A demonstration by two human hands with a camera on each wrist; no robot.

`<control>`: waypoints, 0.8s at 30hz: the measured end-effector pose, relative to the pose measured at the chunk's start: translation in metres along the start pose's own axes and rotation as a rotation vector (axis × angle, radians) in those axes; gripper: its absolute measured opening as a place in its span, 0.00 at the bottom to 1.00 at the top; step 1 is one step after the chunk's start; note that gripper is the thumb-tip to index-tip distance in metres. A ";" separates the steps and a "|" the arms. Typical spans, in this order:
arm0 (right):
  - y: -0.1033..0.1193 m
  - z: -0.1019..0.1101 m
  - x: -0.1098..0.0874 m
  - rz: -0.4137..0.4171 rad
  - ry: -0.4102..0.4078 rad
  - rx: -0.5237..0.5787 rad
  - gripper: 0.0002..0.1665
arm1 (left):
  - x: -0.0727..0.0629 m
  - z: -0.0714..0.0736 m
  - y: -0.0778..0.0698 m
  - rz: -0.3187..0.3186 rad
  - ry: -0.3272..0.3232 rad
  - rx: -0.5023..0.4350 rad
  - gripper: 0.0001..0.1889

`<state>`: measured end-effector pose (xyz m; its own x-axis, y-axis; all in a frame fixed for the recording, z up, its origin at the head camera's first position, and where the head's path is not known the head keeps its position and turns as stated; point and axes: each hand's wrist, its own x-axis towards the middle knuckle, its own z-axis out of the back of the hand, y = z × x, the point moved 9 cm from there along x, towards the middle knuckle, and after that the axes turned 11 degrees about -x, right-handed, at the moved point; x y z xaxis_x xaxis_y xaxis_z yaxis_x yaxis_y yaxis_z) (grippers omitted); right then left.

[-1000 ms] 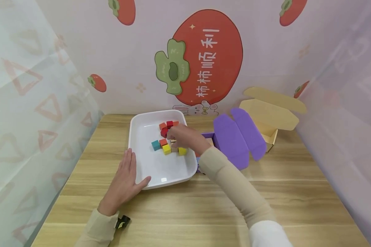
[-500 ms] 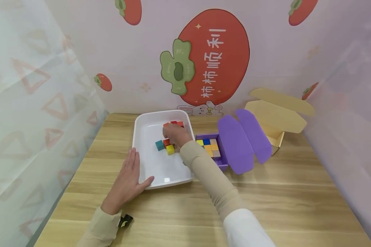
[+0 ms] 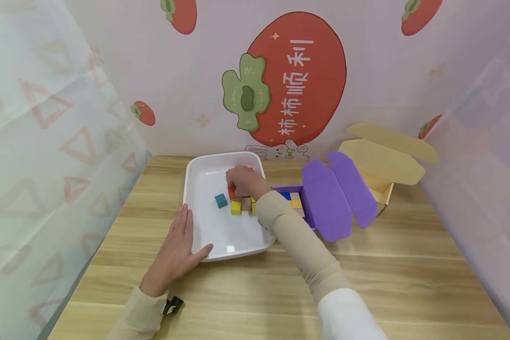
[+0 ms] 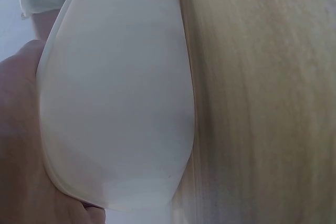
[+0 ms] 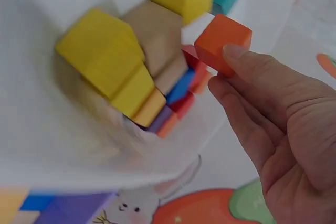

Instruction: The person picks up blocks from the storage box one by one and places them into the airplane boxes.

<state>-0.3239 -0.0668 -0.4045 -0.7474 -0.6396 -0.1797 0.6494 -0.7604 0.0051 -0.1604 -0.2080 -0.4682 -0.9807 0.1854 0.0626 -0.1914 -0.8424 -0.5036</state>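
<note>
My left hand (image 3: pixel 176 245) rests at the near left corner of a white tray (image 3: pixel 212 236), fingers straight along its side, thumb over the front rim. In the left wrist view the hand touches the tray's rim (image 4: pixel 44 150). Above the cubes in the tray, my right hand (image 3: pixel 247 182) pinches an orange cube (image 5: pixel 223 43) between thumb and fingers. Near it lie a teal cube (image 3: pixel 221 200), a yellow cube (image 3: pixel 235 208) and a natural wood cube (image 3: pixel 246 203). More red, blue, purple and yellow cubes show in the right wrist view, partly hidden in the head view.
Right of the tray stands a purple box (image 3: pixel 327 203) with its lid folded open and several cubes (image 3: pixel 296 203) inside. Behind it is an open beige box (image 3: pixel 382 160). Fabric walls with printed fruit (image 3: pixel 299 80) enclose the wooden table (image 3: pixel 246 302).
My right hand has moved left from the tray's right side and has taken hold of the orange cube beside the teal one. Nearby cubes have shifted slightly. The left hand stays on the tray.
</note>
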 end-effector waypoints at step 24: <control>-0.075 0.017 -0.149 -0.057 -0.005 0.116 0.08 | 0.002 -0.001 -0.002 0.017 0.016 0.019 0.60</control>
<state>-0.2631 0.0838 -0.3615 -0.7834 -0.5955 -0.1779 0.5859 -0.8031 0.1085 -0.1617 -0.2057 -0.4680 -0.9829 0.1794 0.0404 -0.1761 -0.8551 -0.4876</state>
